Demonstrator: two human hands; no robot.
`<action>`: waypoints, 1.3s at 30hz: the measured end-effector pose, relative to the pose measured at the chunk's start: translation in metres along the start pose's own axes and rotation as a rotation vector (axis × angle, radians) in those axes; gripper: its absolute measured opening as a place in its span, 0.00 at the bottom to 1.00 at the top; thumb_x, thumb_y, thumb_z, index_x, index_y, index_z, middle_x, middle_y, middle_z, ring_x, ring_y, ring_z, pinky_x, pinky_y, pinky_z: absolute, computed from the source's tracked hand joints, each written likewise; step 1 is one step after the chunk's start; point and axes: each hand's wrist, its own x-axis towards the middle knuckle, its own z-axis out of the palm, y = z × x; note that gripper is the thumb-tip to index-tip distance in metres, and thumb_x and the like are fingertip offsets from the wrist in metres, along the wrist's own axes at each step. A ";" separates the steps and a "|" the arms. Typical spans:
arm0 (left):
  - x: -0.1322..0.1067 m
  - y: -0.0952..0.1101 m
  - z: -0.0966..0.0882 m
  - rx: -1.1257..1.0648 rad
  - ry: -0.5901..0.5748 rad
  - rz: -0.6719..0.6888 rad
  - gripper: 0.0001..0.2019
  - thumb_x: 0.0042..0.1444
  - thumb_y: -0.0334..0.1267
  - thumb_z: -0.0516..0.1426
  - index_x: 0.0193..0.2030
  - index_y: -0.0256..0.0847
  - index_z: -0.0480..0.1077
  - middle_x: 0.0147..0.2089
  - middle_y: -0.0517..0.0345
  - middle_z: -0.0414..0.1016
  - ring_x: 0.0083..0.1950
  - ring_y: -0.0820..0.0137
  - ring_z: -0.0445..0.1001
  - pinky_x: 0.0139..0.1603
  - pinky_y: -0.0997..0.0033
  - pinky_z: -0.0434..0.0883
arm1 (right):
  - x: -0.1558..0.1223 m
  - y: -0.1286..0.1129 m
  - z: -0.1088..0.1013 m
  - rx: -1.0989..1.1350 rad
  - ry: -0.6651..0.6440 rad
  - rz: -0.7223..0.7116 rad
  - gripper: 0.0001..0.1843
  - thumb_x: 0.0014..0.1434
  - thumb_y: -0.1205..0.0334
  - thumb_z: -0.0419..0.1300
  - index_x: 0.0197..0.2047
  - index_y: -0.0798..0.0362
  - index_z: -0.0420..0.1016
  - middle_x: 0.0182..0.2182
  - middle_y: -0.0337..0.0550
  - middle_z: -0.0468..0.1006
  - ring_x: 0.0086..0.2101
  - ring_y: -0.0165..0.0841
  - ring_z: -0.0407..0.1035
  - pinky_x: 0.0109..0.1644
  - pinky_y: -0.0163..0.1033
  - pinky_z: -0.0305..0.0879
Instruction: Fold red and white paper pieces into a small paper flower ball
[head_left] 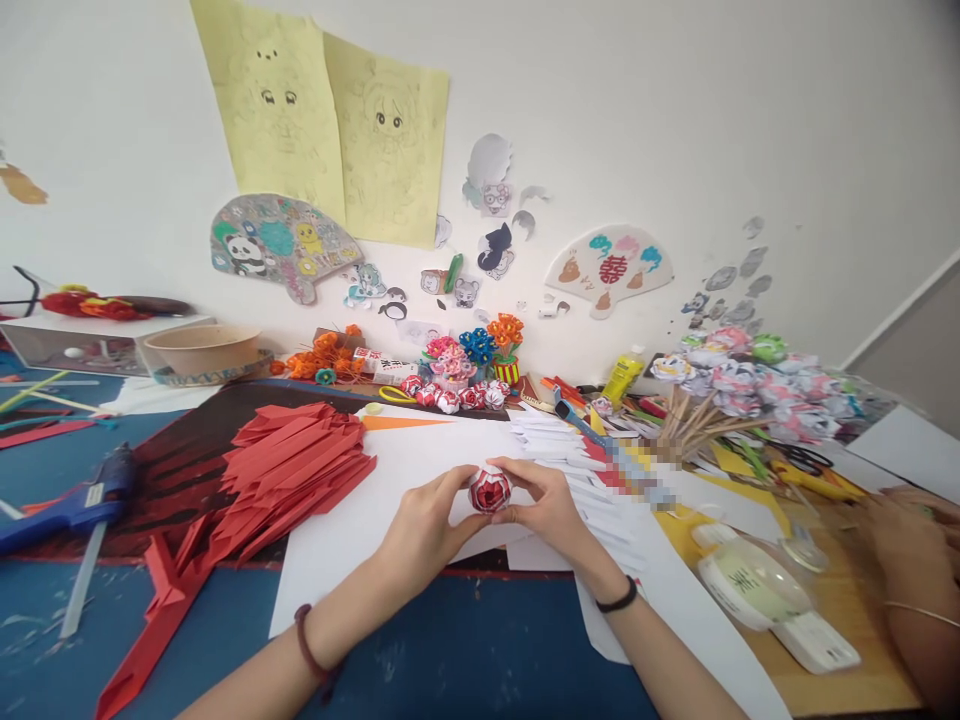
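Note:
Between my two hands is a small round paper flower, folded in red and white, its swirled face turned up toward me. The thumb and fingers of my left hand grip it from the left. From the right, the fingertips of my right hand pinch it too. Below lie white paper sheets. Left of my hands sits a heap of folded red paper strips; to the right are rows of folded white paper strips. Several similar red and white flowers rest by the wall.
A blue glue gun lies at the left. Behind it are a round tan bowl and orange paper flowers. At right stand a bunch of paper flowers, scissors and a clear bottle. Another person's hand is at far right.

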 end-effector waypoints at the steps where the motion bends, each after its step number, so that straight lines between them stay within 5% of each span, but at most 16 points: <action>1: 0.000 0.000 0.000 0.000 0.005 0.003 0.20 0.55 0.38 0.65 0.53 0.44 0.66 0.46 0.58 0.80 0.43 0.65 0.81 0.43 0.69 0.76 | 0.000 0.000 0.000 -0.003 0.008 -0.001 0.35 0.37 0.54 0.78 0.51 0.47 0.80 0.44 0.45 0.83 0.44 0.43 0.77 0.53 0.46 0.74; 7: -0.001 -0.001 0.000 0.012 0.005 0.012 0.21 0.55 0.39 0.65 0.53 0.44 0.65 0.47 0.57 0.80 0.44 0.65 0.81 0.44 0.69 0.76 | 0.000 -0.001 0.000 -0.020 0.025 -0.004 0.34 0.38 0.52 0.78 0.50 0.48 0.80 0.44 0.46 0.83 0.43 0.43 0.77 0.52 0.47 0.74; 15: 0.005 -0.004 -0.007 0.005 -0.061 -0.015 0.24 0.59 0.39 0.62 0.60 0.45 0.59 0.53 0.51 0.77 0.52 0.62 0.78 0.51 0.61 0.76 | 0.001 -0.010 -0.002 -0.133 -0.031 -0.040 0.35 0.49 0.54 0.73 0.60 0.45 0.73 0.55 0.47 0.77 0.46 0.43 0.75 0.54 0.48 0.73; 23: 0.007 -0.014 -0.009 -0.068 -0.055 0.001 0.24 0.61 0.36 0.59 0.63 0.46 0.60 0.59 0.52 0.73 0.57 0.64 0.74 0.58 0.60 0.73 | -0.001 -0.009 0.000 -0.185 0.030 -0.038 0.33 0.50 0.57 0.73 0.58 0.50 0.71 0.45 0.47 0.80 0.38 0.38 0.75 0.45 0.45 0.75; 39: 0.009 -0.010 -0.010 -0.151 -0.029 -0.048 0.22 0.58 0.38 0.62 0.58 0.45 0.65 0.53 0.54 0.77 0.51 0.65 0.78 0.54 0.62 0.75 | -0.002 -0.014 0.006 -0.253 0.082 -0.113 0.31 0.49 0.57 0.73 0.55 0.48 0.71 0.48 0.47 0.78 0.42 0.39 0.74 0.50 0.46 0.73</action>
